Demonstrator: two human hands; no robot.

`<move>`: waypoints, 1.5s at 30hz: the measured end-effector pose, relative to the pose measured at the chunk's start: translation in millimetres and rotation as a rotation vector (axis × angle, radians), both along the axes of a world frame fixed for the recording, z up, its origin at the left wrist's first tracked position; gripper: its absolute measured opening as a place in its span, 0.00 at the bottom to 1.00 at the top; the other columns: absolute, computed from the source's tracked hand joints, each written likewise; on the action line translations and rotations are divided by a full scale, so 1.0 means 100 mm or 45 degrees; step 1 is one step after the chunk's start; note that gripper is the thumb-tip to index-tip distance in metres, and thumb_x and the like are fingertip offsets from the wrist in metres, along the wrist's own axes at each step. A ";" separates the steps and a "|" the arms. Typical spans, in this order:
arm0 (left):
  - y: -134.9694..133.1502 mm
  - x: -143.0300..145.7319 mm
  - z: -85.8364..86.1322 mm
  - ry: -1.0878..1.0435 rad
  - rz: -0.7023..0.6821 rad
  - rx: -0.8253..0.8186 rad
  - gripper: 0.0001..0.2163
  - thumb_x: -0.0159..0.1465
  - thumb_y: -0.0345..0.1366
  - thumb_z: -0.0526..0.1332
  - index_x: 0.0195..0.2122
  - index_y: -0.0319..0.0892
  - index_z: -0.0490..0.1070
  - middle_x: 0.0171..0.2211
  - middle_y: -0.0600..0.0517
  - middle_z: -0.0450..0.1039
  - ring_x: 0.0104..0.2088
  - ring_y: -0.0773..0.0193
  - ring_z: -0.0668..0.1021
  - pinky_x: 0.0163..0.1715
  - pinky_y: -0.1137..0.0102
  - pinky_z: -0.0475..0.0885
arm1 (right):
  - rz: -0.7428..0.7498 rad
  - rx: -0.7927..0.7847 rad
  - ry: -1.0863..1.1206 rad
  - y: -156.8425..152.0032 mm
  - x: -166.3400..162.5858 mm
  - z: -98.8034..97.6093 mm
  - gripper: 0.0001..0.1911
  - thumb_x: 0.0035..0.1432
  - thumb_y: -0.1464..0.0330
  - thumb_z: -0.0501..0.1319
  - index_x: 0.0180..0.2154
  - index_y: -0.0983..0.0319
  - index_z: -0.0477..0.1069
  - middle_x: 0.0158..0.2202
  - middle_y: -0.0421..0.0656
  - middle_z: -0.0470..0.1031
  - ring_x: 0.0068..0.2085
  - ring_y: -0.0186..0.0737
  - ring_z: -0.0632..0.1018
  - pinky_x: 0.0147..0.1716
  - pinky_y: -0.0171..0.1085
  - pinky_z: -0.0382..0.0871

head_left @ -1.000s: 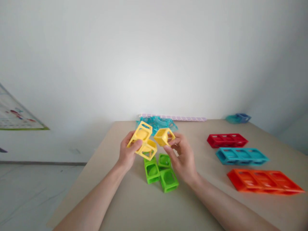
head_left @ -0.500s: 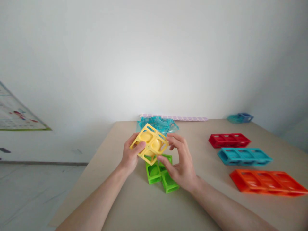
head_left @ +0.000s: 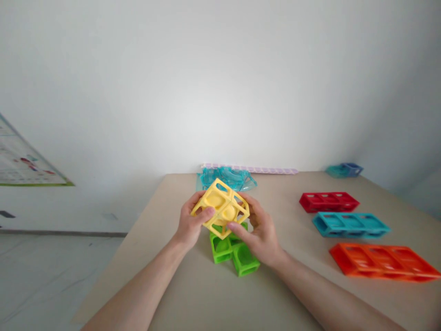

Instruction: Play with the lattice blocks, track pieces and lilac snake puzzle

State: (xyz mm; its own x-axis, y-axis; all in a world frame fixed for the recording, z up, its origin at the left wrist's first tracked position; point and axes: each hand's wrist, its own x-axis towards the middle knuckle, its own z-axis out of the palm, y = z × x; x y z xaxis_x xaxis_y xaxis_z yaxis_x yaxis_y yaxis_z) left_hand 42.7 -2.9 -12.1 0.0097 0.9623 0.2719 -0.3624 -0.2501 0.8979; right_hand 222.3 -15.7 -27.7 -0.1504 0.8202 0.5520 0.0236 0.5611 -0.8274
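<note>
A cluster of yellow open-frame cube blocks [head_left: 220, 208] is held above the table, tilted, between both hands. My left hand [head_left: 190, 224] grips its left side, thumb across the front edge. My right hand [head_left: 259, 230] wraps its right side with fingers curled round the frame. Directly beneath lies a group of green cube blocks [head_left: 234, 255] on the beige table [head_left: 193, 294], partly hidden by my right hand and the yellow cluster.
To the right lie a red block strip [head_left: 329, 201], a teal block strip [head_left: 350, 224] and an orange block strip [head_left: 384, 261]. A clear turquoise plastic bag [head_left: 229, 177] and a pale patterned strip [head_left: 248, 169] sit at the far edge; small blue-teal pieces [head_left: 344, 169] are far right.
The single yellow cube in my right hand came leftward and joined the yellow pieces in my left hand; both hands now close on one cluster.
</note>
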 end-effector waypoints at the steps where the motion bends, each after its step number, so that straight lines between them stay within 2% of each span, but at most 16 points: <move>1: 0.00 0.01 0.00 0.006 0.005 0.002 0.18 0.50 0.39 0.71 0.41 0.41 0.73 0.34 0.50 0.77 0.31 0.61 0.77 0.31 0.71 0.71 | 0.017 -0.021 0.041 0.00 -0.01 0.00 0.33 0.54 0.65 0.68 0.59 0.57 0.59 0.54 0.47 0.71 0.52 0.46 0.74 0.53 0.45 0.69; 4: 0.02 0.02 0.00 0.008 0.017 0.044 0.22 0.49 0.40 0.72 0.44 0.42 0.73 0.37 0.49 0.77 0.36 0.59 0.78 0.35 0.71 0.71 | 0.040 -0.051 0.196 0.03 -0.02 0.05 0.30 0.55 0.65 0.66 0.57 0.56 0.60 0.52 0.46 0.71 0.51 0.44 0.74 0.53 0.45 0.69; 8: 0.05 0.00 -0.01 0.055 -0.028 0.122 0.27 0.51 0.40 0.71 0.52 0.42 0.70 0.46 0.44 0.75 0.48 0.54 0.76 0.49 0.64 0.68 | -0.077 -0.032 0.369 0.12 0.05 0.14 0.28 0.56 0.66 0.66 0.56 0.56 0.61 0.53 0.47 0.71 0.51 0.44 0.74 0.51 0.45 0.70; 13: 0.02 -0.05 -0.03 0.564 -0.105 0.229 0.24 0.54 0.35 0.68 0.53 0.44 0.71 0.52 0.43 0.72 0.55 0.51 0.71 0.58 0.59 0.59 | -0.380 -0.014 0.404 0.23 0.24 0.26 0.28 0.54 0.64 0.67 0.54 0.60 0.62 0.51 0.49 0.73 0.49 0.46 0.76 0.48 0.46 0.73; 17: 0.01 -0.06 -0.03 0.709 -0.189 0.277 0.22 0.52 0.34 0.69 0.50 0.45 0.73 0.51 0.44 0.73 0.56 0.49 0.69 0.59 0.58 0.58 | -0.583 -0.038 0.188 0.40 0.77 0.46 0.30 0.52 0.61 0.67 0.54 0.62 0.62 0.50 0.51 0.74 0.47 0.48 0.78 0.47 0.48 0.74; 21: 0.02 -0.06 -0.04 0.763 -0.191 0.330 0.22 0.53 0.35 0.67 0.51 0.46 0.73 0.51 0.44 0.73 0.55 0.49 0.70 0.58 0.58 0.59 | -0.846 -0.115 -0.366 0.88 1.68 0.59 0.29 0.50 0.63 0.66 0.53 0.60 0.64 0.47 0.52 0.76 0.43 0.50 0.80 0.44 0.49 0.76; 23: 0.02 -0.06 -0.06 0.833 -0.183 0.390 0.21 0.55 0.35 0.66 0.52 0.46 0.72 0.51 0.44 0.72 0.54 0.49 0.70 0.58 0.58 0.60 | -0.833 -0.193 -0.594 1.16 2.12 0.57 0.29 0.51 0.63 0.64 0.54 0.61 0.63 0.47 0.53 0.75 0.42 0.49 0.80 0.43 0.48 0.77; 25: 0.03 -0.06 -0.07 0.902 -0.175 0.442 0.21 0.57 0.35 0.65 0.53 0.47 0.72 0.51 0.44 0.72 0.54 0.49 0.71 0.57 0.58 0.62 | -0.822 -0.240 -0.672 1.37 2.45 0.51 0.28 0.50 0.65 0.63 0.53 0.64 0.64 0.46 0.54 0.76 0.40 0.48 0.81 0.41 0.46 0.77; 28: 0.04 -0.08 -0.09 0.970 -0.163 0.487 0.20 0.58 0.35 0.63 0.53 0.47 0.71 0.51 0.43 0.72 0.53 0.49 0.71 0.56 0.58 0.63 | -0.775 -0.253 -0.814 1.53 2.73 0.40 0.23 0.46 0.68 0.62 0.47 0.64 0.69 0.40 0.51 0.79 0.40 0.48 0.80 0.42 0.48 0.76; 30: 0.05 -0.08 -0.09 0.987 -0.157 0.496 0.20 0.59 0.35 0.63 0.54 0.46 0.70 0.51 0.43 0.71 0.53 0.50 0.71 0.56 0.59 0.63 | -0.758 -0.237 -0.913 1.56 2.81 0.35 0.22 0.44 0.71 0.60 0.45 0.64 0.71 0.39 0.50 0.79 0.42 0.51 0.80 0.46 0.52 0.74; 32: 0.05 -0.08 -0.09 0.996 -0.146 0.499 0.19 0.59 0.36 0.62 0.53 0.47 0.71 0.52 0.44 0.71 0.53 0.50 0.71 0.56 0.59 0.63 | -0.750 -0.193 -0.996 1.55 2.83 0.33 0.24 0.42 0.72 0.59 0.45 0.64 0.72 0.44 0.53 0.77 0.48 0.56 0.77 0.53 0.56 0.67; 35: 0.05 -0.08 -0.09 1.008 -0.139 0.522 0.19 0.59 0.36 0.63 0.53 0.47 0.71 0.51 0.44 0.71 0.53 0.50 0.71 0.56 0.59 0.63 | -0.681 -0.072 -1.106 1.51 2.76 0.33 0.33 0.40 0.74 0.59 0.52 0.63 0.70 0.57 0.52 0.68 0.60 0.56 0.67 0.62 0.52 0.55; 37: 0.05 -0.07 -0.09 1.026 -0.148 0.552 0.19 0.59 0.36 0.63 0.53 0.47 0.71 0.51 0.44 0.72 0.53 0.49 0.72 0.55 0.59 0.63 | -0.554 0.047 -1.251 1.49 2.69 0.31 0.34 0.44 0.73 0.59 0.57 0.61 0.66 0.61 0.50 0.63 0.63 0.53 0.63 0.64 0.49 0.51; 40: 0.06 -0.07 -0.09 1.062 -0.180 0.586 0.18 0.60 0.36 0.62 0.52 0.47 0.72 0.50 0.43 0.72 0.52 0.49 0.72 0.55 0.59 0.64 | -0.418 0.197 -1.437 1.50 2.67 0.25 0.28 0.55 0.72 0.54 0.59 0.61 0.65 0.60 0.50 0.65 0.62 0.49 0.64 0.65 0.49 0.49; 43: 0.06 -0.08 -0.09 1.079 -0.202 0.592 0.17 0.61 0.36 0.60 0.52 0.45 0.71 0.50 0.43 0.71 0.53 0.50 0.71 0.55 0.59 0.64 | -0.491 0.189 -1.531 1.53 2.83 0.22 0.27 0.58 0.76 0.50 0.59 0.62 0.64 0.60 0.51 0.66 0.62 0.48 0.65 0.63 0.49 0.52; 45: 0.07 -0.08 -0.10 1.088 -0.205 0.586 0.17 0.62 0.37 0.59 0.53 0.44 0.70 0.51 0.43 0.70 0.53 0.51 0.71 0.55 0.59 0.63 | -0.590 0.103 -1.665 1.55 2.98 0.24 0.30 0.57 0.80 0.48 0.61 0.62 0.62 0.62 0.52 0.63 0.63 0.53 0.62 0.60 0.54 0.57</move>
